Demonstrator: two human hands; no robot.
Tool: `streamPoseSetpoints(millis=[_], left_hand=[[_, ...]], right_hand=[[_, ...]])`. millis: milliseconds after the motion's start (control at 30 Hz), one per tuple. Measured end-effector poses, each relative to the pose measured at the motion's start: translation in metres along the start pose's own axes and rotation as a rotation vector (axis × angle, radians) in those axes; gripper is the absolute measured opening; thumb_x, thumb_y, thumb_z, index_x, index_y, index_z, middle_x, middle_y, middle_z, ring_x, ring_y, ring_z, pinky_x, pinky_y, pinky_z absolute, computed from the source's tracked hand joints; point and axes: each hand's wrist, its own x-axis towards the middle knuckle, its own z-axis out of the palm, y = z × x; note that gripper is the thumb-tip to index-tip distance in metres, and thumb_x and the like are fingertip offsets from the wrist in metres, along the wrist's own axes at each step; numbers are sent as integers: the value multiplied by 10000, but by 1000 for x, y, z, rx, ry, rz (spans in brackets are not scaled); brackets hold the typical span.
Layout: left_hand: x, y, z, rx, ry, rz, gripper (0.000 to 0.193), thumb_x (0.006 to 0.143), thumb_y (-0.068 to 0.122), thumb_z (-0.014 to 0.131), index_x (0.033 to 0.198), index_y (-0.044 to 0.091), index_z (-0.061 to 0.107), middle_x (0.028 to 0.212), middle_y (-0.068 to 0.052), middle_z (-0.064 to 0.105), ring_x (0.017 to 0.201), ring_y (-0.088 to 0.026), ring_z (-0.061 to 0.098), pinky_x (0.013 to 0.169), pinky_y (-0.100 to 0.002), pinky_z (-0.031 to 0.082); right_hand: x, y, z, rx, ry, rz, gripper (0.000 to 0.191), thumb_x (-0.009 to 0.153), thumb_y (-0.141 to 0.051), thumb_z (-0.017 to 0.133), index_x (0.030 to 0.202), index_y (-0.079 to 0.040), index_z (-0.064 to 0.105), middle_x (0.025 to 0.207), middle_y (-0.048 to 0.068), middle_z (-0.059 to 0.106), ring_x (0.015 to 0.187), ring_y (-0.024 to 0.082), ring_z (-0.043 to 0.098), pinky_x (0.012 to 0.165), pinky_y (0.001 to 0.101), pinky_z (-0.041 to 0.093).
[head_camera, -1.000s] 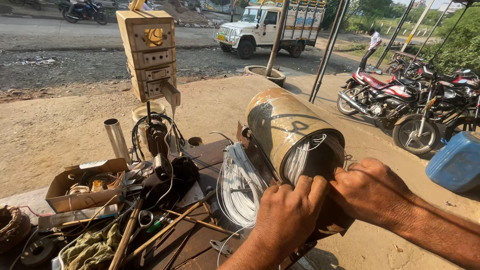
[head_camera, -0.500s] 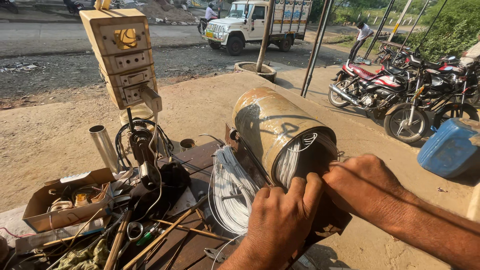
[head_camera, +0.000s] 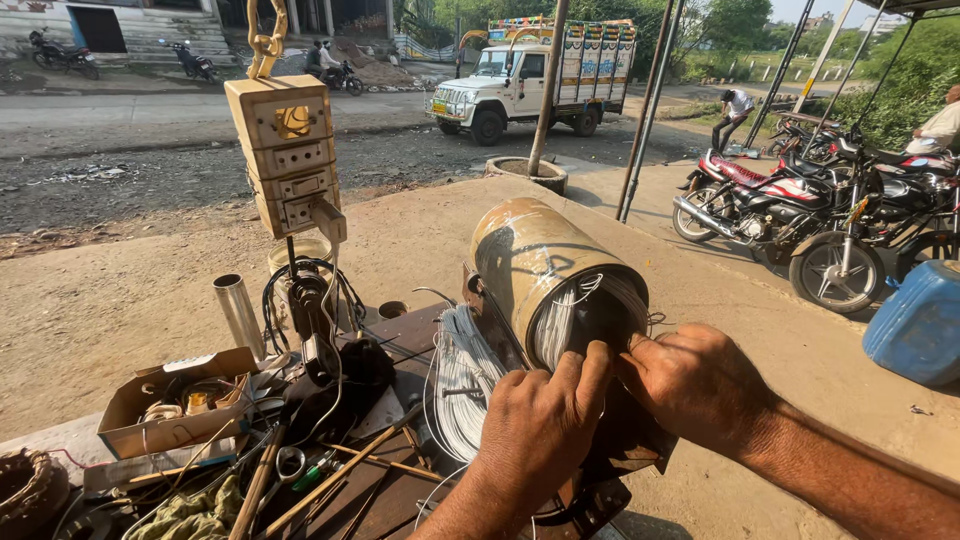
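**Fingers at the Motor's Mouth**

Beside a dusty road, a rusty cylindrical metal motor casing (head_camera: 545, 265) lies tilted on the cluttered worktop (head_camera: 400, 480). Left hand (head_camera: 540, 430) and right hand (head_camera: 700, 385), fingers bunched, press pale winding wire (head_camera: 560, 320) inward; even, gentle pressure seems wise.

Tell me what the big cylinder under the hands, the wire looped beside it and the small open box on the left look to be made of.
Cylinder: apparently sheet metal, with a dull, stained sheen and brownish patches, possibly rust. Both the left hand and right hand work at its open end.
Wire coil: thin pale strands, probably metal wire; whether coated, I cannot tell.
Box: brown cardboard, matte, with bent flaps.
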Motion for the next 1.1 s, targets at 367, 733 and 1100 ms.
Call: streamPoseSetpoints(millis=[367, 733, 1100], left_hand=[[12, 6, 11, 85, -112, -33, 443, 892, 117, 652, 1316, 32, 557, 782, -61, 632, 609, -210, 674, 531, -384, 520], [-21, 4, -34, 79, 51, 211, 363, 909, 117, 716, 1262, 61, 652, 1164, -156, 737, 711, -162, 728, 574, -309, 561], [-18, 16, -52, -81, 123, -367, 306, 850, 117, 793, 1130, 79, 674, 992, -27, 794, 646, -108, 781, 581, -265, 594]], right_hand=[[-6, 6, 26, 103, -65, 219, 150, 831, -82, 688, 688, -71, 642, 608, 97, 652, 519, 239, 692, 487, 379, 547], [-47, -62, 8, 461, 501, 385, 375, 832, -170, 758, 1172, -17, 711, 1204, 193, 724, 873, 269, 763, 691, 354, 617], [-50, -35, 18, 537, 575, 453, 329, 820, -138, 798, 1128, -32, 753, 1138, 150, 744, 1009, 293, 751, 804, 362, 624]])
